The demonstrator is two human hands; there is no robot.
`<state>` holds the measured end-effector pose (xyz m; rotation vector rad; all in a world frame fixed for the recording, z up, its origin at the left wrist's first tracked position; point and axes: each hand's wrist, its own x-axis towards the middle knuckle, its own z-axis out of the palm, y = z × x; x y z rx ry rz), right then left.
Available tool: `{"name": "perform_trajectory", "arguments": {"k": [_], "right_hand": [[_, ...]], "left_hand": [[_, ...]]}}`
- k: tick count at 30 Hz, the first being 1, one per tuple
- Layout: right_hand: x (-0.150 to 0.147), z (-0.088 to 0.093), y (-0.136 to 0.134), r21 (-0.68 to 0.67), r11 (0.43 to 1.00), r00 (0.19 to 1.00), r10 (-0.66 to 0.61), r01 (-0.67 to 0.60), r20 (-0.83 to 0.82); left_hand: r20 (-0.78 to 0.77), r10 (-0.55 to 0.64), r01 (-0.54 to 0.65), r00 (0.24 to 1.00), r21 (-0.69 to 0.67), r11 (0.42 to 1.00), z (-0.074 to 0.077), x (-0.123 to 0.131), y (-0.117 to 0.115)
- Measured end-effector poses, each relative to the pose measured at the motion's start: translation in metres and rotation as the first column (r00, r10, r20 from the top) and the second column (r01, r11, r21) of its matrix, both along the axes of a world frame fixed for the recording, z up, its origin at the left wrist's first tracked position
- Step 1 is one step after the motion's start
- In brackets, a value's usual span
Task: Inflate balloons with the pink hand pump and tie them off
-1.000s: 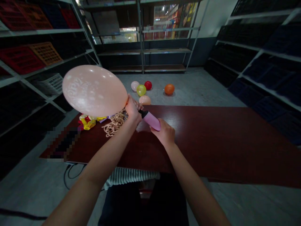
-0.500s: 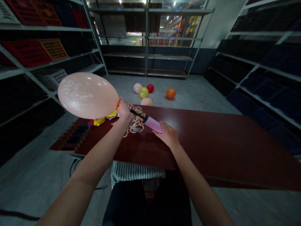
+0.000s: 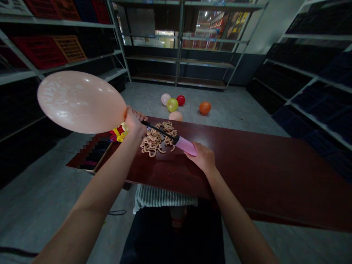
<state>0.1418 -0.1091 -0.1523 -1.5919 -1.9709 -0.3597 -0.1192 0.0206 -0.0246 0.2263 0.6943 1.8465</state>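
A large peach balloon [image 3: 81,102] with pale printed lettering swells out to the left of my left hand [image 3: 134,121]. My left fingers are closed round the balloon's neck, where the front end of the pump sits; the join itself is hidden by them. In my right hand [image 3: 202,157] is the pink barrel of a balloon pump [image 3: 187,145]. Its black rod [image 3: 159,130] shows drawn out between my two hands. Beneath the rod, a heap of tan, curled, string-like pieces [image 3: 152,142] lies on the dark red table [image 3: 233,165].
Yellow and red limp balloons [image 3: 120,132] lie on the table's left, beside a dark, partly blurred flat object [image 3: 99,152]. Yellow [image 3: 172,105], red [image 3: 180,100], orange [image 3: 205,107] and other balloons rest on the floor beyond. Shelving [image 3: 180,44] stands behind; crates [image 3: 38,51] fill side racks.
My left hand and the balloon have moved left, away from my right hand. More of the pump's black rod shows now, and the balloon looks larger. The view has shifted slightly.
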Motion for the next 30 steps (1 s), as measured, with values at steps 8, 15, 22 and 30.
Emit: {"name": "perform_trajectory", "arguments": {"k": [8, 15, 22, 30], "right_hand": [[0.003, 0.004, 0.004, -0.022, 0.996, 0.989, -0.086, 0.084, -0.12], [0.007, 0.004, 0.002, -0.081, 0.987, 0.963, -0.151, 0.136, -0.221], [0.006, 0.006, 0.0, -0.106, 0.987, 0.972, -0.137, 0.118, -0.192], [0.003, 0.004, 0.0, -0.063, 0.997, 0.991, -0.062, 0.055, -0.116]], "left_hand": [[-0.073, -0.082, 0.088, 0.994, 0.077, 0.993, 0.009, 0.07, -0.004], [-0.175, -0.214, 0.23, 0.961, 0.073, 0.971, -0.016, 0.141, -0.023], [-0.068, -0.243, 0.242, 0.968, -0.02, 0.97, -0.031, 0.134, -0.025], [-0.045, -0.201, 0.2, 0.978, -0.028, 0.979, -0.028, 0.116, -0.026]]}}
